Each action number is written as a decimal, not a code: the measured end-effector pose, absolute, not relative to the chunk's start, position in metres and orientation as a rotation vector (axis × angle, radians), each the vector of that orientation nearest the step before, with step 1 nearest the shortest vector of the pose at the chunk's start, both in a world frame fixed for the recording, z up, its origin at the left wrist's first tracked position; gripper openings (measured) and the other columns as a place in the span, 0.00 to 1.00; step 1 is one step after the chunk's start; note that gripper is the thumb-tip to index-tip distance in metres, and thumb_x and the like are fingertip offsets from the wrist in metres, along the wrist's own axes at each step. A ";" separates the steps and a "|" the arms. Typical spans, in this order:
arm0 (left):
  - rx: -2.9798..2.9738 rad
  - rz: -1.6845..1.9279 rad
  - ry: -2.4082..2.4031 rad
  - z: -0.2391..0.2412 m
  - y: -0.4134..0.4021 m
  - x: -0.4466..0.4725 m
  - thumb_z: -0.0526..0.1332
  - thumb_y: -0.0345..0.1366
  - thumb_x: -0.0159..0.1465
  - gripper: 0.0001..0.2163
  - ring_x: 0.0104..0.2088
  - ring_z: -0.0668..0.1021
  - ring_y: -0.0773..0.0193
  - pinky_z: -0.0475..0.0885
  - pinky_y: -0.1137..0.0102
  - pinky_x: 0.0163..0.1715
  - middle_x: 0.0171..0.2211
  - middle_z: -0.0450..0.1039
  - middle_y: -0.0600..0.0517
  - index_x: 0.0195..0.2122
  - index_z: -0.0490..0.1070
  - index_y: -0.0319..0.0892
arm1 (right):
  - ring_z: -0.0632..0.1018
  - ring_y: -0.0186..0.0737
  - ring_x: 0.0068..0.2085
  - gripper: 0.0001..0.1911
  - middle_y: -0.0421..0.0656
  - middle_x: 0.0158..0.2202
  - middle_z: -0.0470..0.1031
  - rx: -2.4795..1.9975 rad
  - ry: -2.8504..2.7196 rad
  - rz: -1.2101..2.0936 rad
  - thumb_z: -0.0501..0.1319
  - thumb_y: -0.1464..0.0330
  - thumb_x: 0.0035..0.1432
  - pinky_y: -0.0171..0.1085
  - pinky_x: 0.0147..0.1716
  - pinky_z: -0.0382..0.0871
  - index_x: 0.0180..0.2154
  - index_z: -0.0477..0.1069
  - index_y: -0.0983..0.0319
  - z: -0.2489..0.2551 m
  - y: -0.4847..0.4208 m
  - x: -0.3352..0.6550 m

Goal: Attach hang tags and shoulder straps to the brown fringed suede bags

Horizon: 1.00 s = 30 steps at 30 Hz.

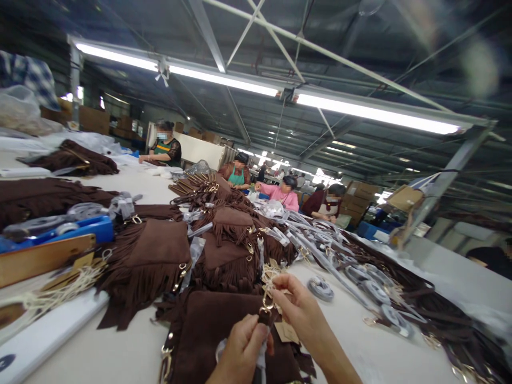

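A dark brown fringed suede bag (212,325) lies flat on the table in front of me. Above it, my left hand (244,344) is closed around the end of a brown strap (264,317), part of it in a pale wrapping. At the strap's end is a gold snap hook (267,300), and my right hand (298,304) pinches at its upper end. White cord strings (272,272) bunch by the right fingertips; whether they are gripped too, I cannot tell. A tan paper tag (286,332) hangs beneath my right hand.
More fringed bags (160,242) pile up ahead. Wrapped straps (360,272) spread along the right, near a coiled grey-wrapped strap (320,288). At left are a blue tray (96,229), corded tags (76,280) and a white bar-shaped object (52,338). Several people (286,194) sit farther back.
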<state>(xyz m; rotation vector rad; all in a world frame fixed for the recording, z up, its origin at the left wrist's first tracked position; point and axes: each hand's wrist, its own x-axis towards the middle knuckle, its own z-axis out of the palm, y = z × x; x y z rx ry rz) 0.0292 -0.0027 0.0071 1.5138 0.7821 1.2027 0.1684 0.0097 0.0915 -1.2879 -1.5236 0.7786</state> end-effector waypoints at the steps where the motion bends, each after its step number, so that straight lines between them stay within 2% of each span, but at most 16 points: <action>1: 1.482 1.223 0.806 0.008 -0.002 0.029 0.47 0.61 0.65 0.28 0.29 0.71 0.62 0.65 0.69 0.32 0.25 0.68 0.50 0.25 0.69 0.42 | 0.67 0.31 0.22 0.17 0.36 0.26 0.69 -1.272 -1.501 0.860 0.68 0.56 0.51 0.31 0.21 0.60 0.36 0.72 0.60 0.093 0.006 0.172; 4: 1.408 1.273 0.855 0.013 0.001 0.025 0.50 0.62 0.63 0.27 0.26 0.69 0.64 0.63 0.71 0.28 0.24 0.66 0.52 0.26 0.69 0.41 | 0.61 0.28 0.20 0.18 0.34 0.23 0.64 -1.098 -1.330 1.117 0.66 0.52 0.55 0.30 0.19 0.56 0.34 0.70 0.60 0.098 -0.013 0.179; 7: 1.376 1.282 0.877 0.018 0.003 0.021 0.50 0.62 0.62 0.27 0.24 0.66 0.65 0.60 0.71 0.25 0.22 0.64 0.54 0.28 0.68 0.41 | 0.60 0.26 0.20 0.20 0.35 0.25 0.65 -0.867 -1.114 1.196 0.65 0.51 0.57 0.29 0.20 0.56 0.29 0.68 0.60 0.102 -0.032 0.177; 19: 1.395 1.260 0.894 0.015 0.001 0.023 0.49 0.60 0.63 0.25 0.22 0.63 0.67 0.58 0.71 0.24 0.22 0.62 0.54 0.28 0.67 0.41 | 0.64 0.29 0.23 0.17 0.38 0.29 0.66 -0.685 -1.165 0.974 0.56 0.56 0.67 0.31 0.24 0.63 0.30 0.70 0.60 0.082 -0.039 0.171; 24: 1.413 1.270 0.902 0.016 0.000 0.022 0.49 0.57 0.65 0.24 0.23 0.65 0.66 0.60 0.71 0.25 0.23 0.64 0.54 0.28 0.68 0.41 | 0.66 0.31 0.23 0.17 0.38 0.27 0.67 -0.697 -1.263 0.884 0.54 0.57 0.68 0.32 0.22 0.61 0.30 0.68 0.59 0.071 -0.037 0.170; 30: 1.426 1.305 0.898 0.011 0.000 0.024 0.50 0.53 0.66 0.21 0.26 0.69 0.64 0.63 0.70 0.29 0.25 0.66 0.52 0.29 0.70 0.41 | 0.65 0.32 0.21 0.19 0.38 0.26 0.66 -0.772 -1.366 0.782 0.52 0.55 0.69 0.33 0.21 0.59 0.31 0.68 0.59 0.066 -0.035 0.159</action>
